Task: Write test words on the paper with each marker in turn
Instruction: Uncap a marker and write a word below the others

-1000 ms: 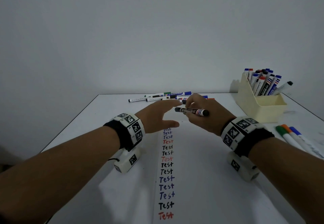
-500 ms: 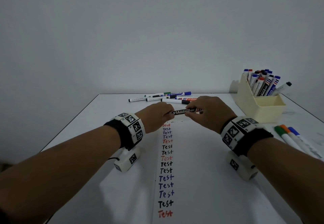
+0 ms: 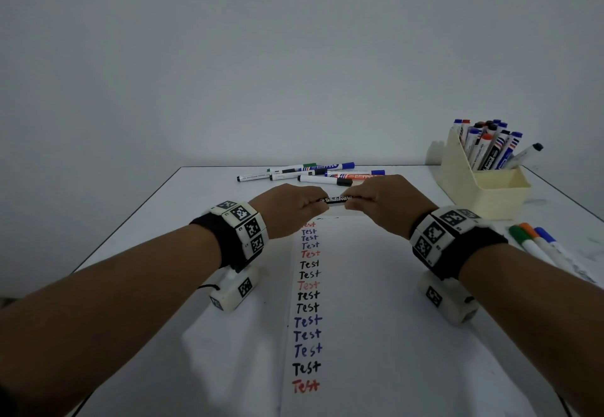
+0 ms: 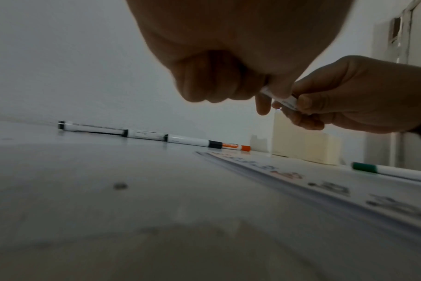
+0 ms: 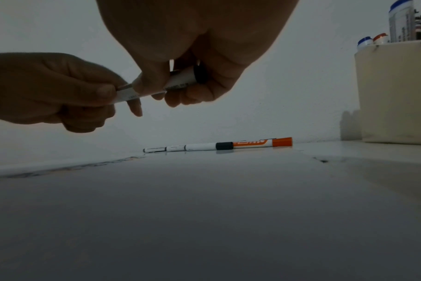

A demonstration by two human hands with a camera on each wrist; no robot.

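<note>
Head view is showing both hands meeting above the far end of the paper [image 3: 392, 302]. Left hand [image 3: 287, 209] and right hand [image 3: 389, 207] are each gripping one end of a black whiteboard marker [image 3: 336, 200], fingers curled round it, holding it level and clear of the sheet. A column of "Test" words [image 3: 307, 305] in red, black and blue is running down the paper. Loose markers [image 3: 313, 173] are lying beyond the hands, and a cream bin [image 3: 490, 194] of markers is standing at the right.
</note>
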